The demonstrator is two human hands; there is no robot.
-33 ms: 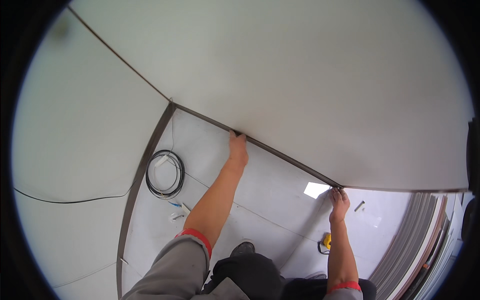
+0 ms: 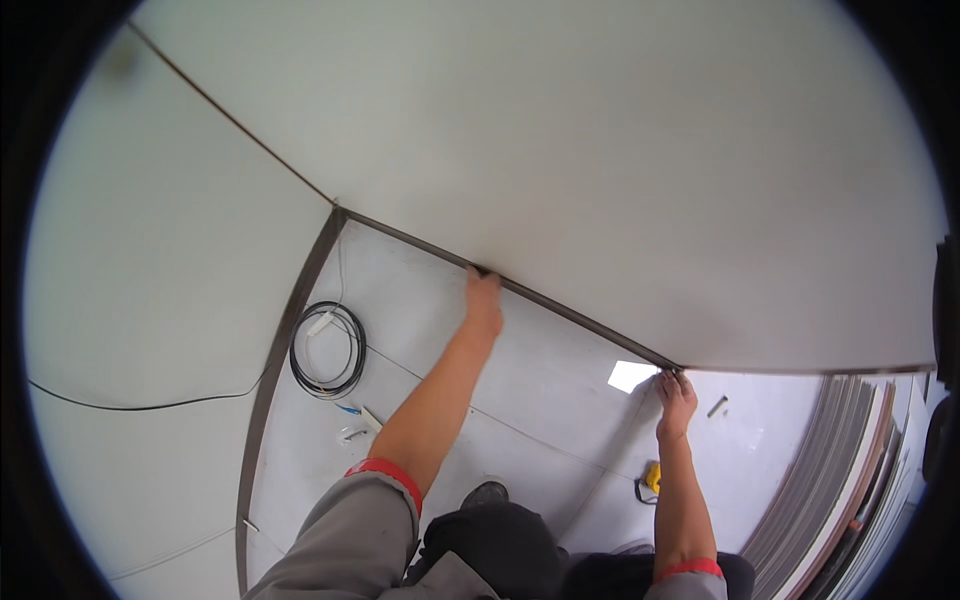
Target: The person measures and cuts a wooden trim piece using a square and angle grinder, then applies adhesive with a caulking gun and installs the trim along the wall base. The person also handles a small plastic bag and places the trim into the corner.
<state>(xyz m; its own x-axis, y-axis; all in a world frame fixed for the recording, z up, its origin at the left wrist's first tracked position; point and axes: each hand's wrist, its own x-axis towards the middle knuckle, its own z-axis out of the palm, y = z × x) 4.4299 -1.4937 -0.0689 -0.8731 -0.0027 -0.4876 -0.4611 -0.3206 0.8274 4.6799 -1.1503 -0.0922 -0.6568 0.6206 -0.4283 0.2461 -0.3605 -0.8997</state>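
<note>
A dark brown skirting strip (image 2: pixel 560 306) runs along the foot of the large pale wall panel (image 2: pixel 600 160), from the inside corner at the left to the panel's outer end at the right. My left hand (image 2: pixel 484 300) reaches forward to the middle of the strip, its slightly blurred fingers pressed together on the upper edge. At the strip's right end, my right hand (image 2: pixel 677 402) has its fingers bunched and closed on the edge. Another dark skirting strip (image 2: pixel 262 420) follows the left wall down toward me.
A coil of black cable (image 2: pixel 295 350) lies on the pale floor (image 2: pixel 530 400) at the left. A yellow tape measure (image 2: pixel 653 478) sits near my right forearm, with a small dark offcut (image 2: pixel 718 406) farther right. Long strips (image 2: pixel 815 480) are stacked at the right edge. My shoe (image 2: pixel 487 493) shows below.
My left hand has slid slightly to the right along the skirting strip. My right hand stays at the strip's right end. The whole view has shifted a little.
</note>
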